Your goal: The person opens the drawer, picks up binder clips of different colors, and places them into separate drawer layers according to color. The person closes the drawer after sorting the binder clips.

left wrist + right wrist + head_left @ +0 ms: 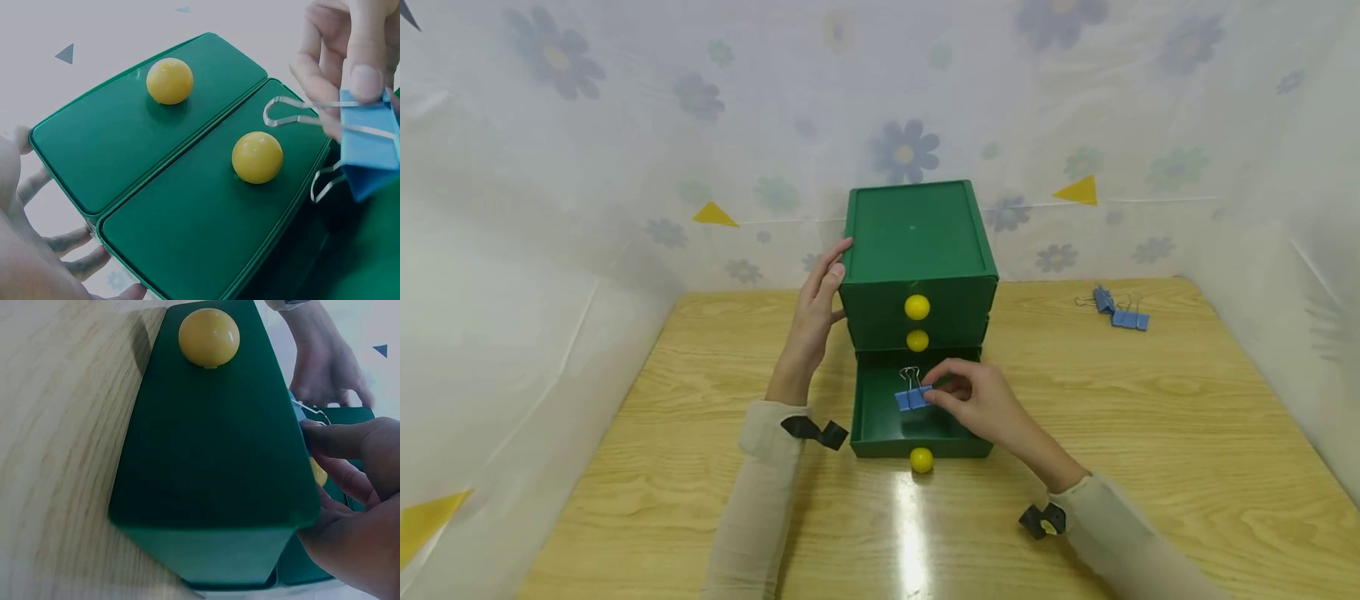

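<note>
My right hand [981,400] pinches a blue binder clip [912,398] between thumb and fingers, over the pulled-out bottom drawer [872,429] of a green drawer cabinet [917,233]. The clip's wire handles show clearly in the left wrist view, where the blue clip [370,140] hangs at the right. With fairly straight fingers, my left hand [812,321] rests against the cabinet's left side. From the right wrist, the drawer front [212,444] hides most of the clip. The two upper drawers are closed, and each drawer bears a yellow ball knob [917,307].
Two more blue binder clips [1130,320] lie together at the back right of the wooden table [1150,433]. A pale flower-patterned curtain [760,117] rises behind the cabinet and along the sides. Yellow triangles [1078,191] hang on it.
</note>
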The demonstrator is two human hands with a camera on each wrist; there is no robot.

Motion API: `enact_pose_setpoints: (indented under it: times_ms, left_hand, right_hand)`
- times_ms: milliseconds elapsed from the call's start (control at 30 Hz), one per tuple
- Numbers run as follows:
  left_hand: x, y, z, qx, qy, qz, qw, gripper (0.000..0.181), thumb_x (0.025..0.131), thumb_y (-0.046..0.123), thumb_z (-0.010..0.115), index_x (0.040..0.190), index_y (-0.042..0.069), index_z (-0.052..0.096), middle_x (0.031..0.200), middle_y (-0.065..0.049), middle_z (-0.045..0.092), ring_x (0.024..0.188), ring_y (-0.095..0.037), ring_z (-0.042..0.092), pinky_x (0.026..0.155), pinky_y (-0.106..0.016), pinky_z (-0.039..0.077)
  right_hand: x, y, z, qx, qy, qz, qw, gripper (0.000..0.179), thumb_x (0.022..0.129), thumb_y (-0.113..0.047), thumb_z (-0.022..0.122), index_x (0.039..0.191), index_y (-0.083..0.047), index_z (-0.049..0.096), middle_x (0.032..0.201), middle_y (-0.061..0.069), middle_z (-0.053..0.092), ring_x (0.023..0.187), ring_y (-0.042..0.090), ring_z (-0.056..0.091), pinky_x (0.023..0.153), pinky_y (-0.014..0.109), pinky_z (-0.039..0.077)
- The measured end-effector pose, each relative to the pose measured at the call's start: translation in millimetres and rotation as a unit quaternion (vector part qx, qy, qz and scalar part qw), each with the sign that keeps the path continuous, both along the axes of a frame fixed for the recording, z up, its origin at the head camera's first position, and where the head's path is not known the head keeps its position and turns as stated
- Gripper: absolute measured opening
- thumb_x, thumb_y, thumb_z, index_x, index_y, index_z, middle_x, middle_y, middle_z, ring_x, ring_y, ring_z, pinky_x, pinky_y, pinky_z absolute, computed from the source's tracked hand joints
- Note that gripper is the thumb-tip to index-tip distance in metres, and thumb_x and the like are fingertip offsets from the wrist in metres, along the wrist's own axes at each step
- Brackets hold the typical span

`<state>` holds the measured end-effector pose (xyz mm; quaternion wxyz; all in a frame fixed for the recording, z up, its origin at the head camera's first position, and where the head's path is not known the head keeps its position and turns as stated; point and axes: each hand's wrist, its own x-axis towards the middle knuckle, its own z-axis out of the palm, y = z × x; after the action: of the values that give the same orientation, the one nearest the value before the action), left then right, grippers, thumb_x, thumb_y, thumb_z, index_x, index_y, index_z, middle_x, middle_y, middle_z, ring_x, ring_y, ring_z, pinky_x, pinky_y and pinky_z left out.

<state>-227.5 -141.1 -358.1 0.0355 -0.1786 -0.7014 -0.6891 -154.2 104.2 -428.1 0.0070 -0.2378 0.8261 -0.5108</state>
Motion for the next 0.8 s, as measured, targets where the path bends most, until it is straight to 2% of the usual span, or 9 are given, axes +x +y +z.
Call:
enact_pose_setpoints:
  times_ms: [133,333,800]
  left_hand:
    - [0.7,-0.3,0.4,-0.001,0.000,0.003,1.0000,0.045,0.103,0.032,0.036,0.147,0.021,0.036,0.154,0.007,0.022,0.139,-0.023,0.022,0.094,-0.065,0.032]
    - [0.6,-1.0,0.1,0.000,0.000,0.003,1.0000,0.045,0.103,0.032,0.036,0.147,0.022,0.037,0.153,0.007,0.022,0.139,-0.023,0.023,0.094,-0.065,0.033]
    - [0.6,-2.1,-0.8,0.001,0.008,-0.009,0.9999,0.045,0.103,0.034,0.037,0.147,0.023,0.036,0.154,0.009,0.021,0.140,-0.021,0.020,0.095,-0.063,0.032]
  right_hand:
    - [-5.7,-7.8,-1.1,0.009,-0.016,0.019,0.9997,0.008,0.088,-0.012,0.068,0.096,-0.014,0.067,0.093,0.000,0.067,0.078,0.019,0.067,0.066,0.027,0.054]
    - [-10.6,-19.9,-5.5,0.055,-0.032,0.045,0.9970,0.006,0.089,-0.015,0.068,0.094,-0.017,0.067,0.091,-0.004,0.067,0.076,0.014,0.067,0.064,0.025,0.054]
    - [-19.6,-43.5,-17.0,0.125,-0.069,0.090,0.9856,0.004,0.087,-0.011,0.068,0.091,-0.012,0.069,0.088,-0.003,0.065,0.073,0.009,0.063,0.064,0.023,0.052]
